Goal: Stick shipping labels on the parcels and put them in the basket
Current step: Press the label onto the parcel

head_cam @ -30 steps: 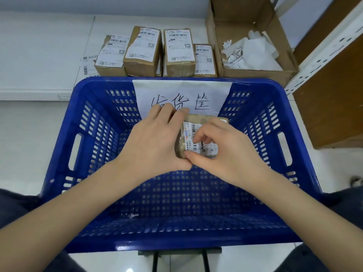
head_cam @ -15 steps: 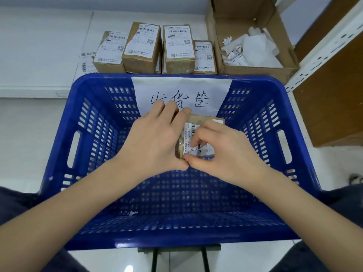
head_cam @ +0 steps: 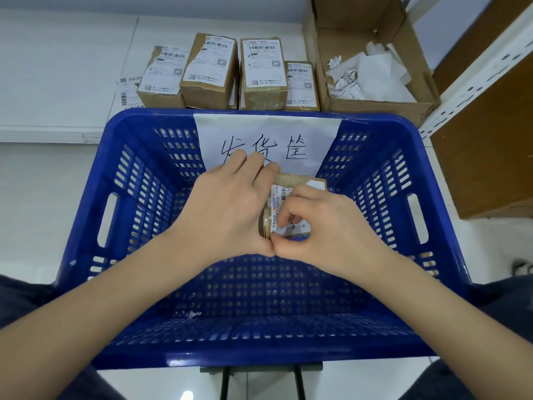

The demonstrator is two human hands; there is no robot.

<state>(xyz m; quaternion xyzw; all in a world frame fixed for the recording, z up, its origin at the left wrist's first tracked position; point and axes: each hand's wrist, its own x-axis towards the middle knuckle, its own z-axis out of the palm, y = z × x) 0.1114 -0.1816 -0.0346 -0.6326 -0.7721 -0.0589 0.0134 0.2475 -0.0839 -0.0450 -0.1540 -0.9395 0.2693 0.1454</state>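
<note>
A small brown cardboard parcel (head_cam: 300, 181) with a white shipping label (head_cam: 281, 197) on top is held over the blue plastic basket (head_cam: 121, 197). My left hand (head_cam: 227, 209) grips the parcel's left side, fingers over its far edge. My right hand (head_cam: 320, 226) holds its right side with curled fingers pressing on the label's near part. Both thumbs meet at the parcel's near corner. Much of the parcel is hidden by the hands. The basket's floor is bare below them.
Several labelled brown parcels (head_cam: 207, 73) stand in a row on the white surface beyond the basket. An open cardboard box (head_cam: 375, 108) with crumpled label backings sits at the back right. A handwritten paper sign (head_cam: 268, 134) hangs inside the basket's far wall. A wooden shelf unit (head_cam: 490, 140) stands right.
My right fingers slid down the label toward its near edge. Both hands and the parcel stayed almost in place over the basket.
</note>
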